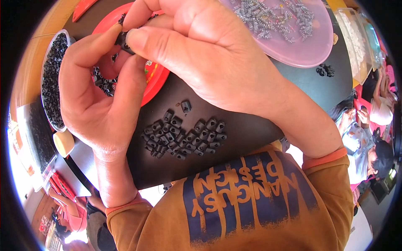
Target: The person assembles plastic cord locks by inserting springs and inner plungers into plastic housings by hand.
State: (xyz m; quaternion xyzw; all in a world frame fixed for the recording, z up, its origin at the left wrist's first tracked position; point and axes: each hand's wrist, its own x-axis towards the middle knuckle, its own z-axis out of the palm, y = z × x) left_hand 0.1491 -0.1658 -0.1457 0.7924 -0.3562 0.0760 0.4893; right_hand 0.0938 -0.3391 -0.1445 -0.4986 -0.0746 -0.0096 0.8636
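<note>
Above a red plate point(161, 79), my left hand point(98, 96) and my right hand point(205, 58) meet, thumbs and fingers closed around a small black plastic cord lock piece point(122, 40). Fingers cover most of it, so whether its parts are joined cannot be made out. More black pieces point(104, 83) lie on the plate beneath my left hand. Nearer to me, several black cord lock barrels point(184, 140) with holes are heaped on the dark table. One barrel point(186, 106) sits apart, just beyond the heap.
A clear tub point(54, 79) of tiny black parts stands at left. Metal springs point(274, 19) fill a pink plate point(293, 58) at upper right, with a small black cluster point(325, 70) beside it. Further right is a tray of white pieces point(351, 39). Other people sit at right and lower left.
</note>
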